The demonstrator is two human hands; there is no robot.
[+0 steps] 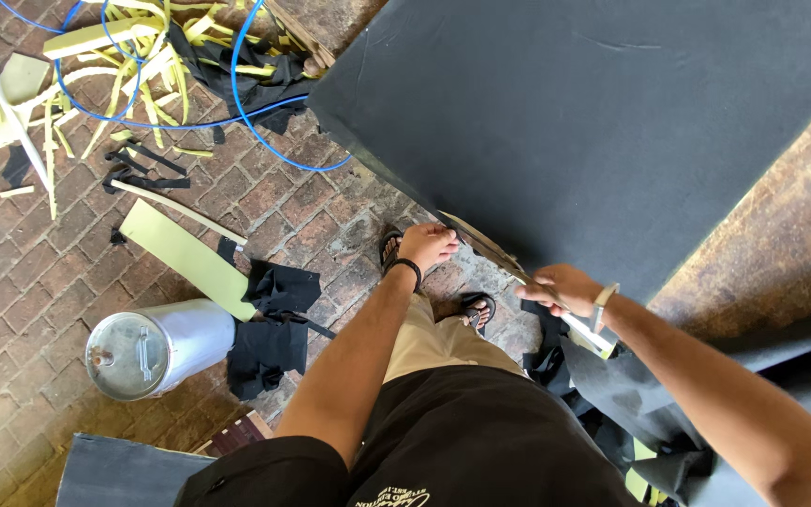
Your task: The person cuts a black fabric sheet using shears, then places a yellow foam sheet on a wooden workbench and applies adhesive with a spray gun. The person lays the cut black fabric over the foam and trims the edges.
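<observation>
A large black fabric-covered panel (603,122) fills the upper right, its near edge running diagonally toward me. My left hand (426,245) pinches the black fabric at that lower edge, fingers closed on it. My right hand (565,287) grips a slim pale-handled tool (582,329) held against the same edge farther right; the tool's tip is hidden. A strip of bare wood (481,242) shows along the edge between the two hands. My sandalled feet (477,310) stand on the brick floor just below.
A silver metal canister (157,347) lies on the brick floor at left beside black fabric scraps (269,329) and a yellow-green foam strip (190,255). Foam offcuts (133,42) and a blue hose (237,103) litter the upper left. More black fabric (640,394) hangs at lower right.
</observation>
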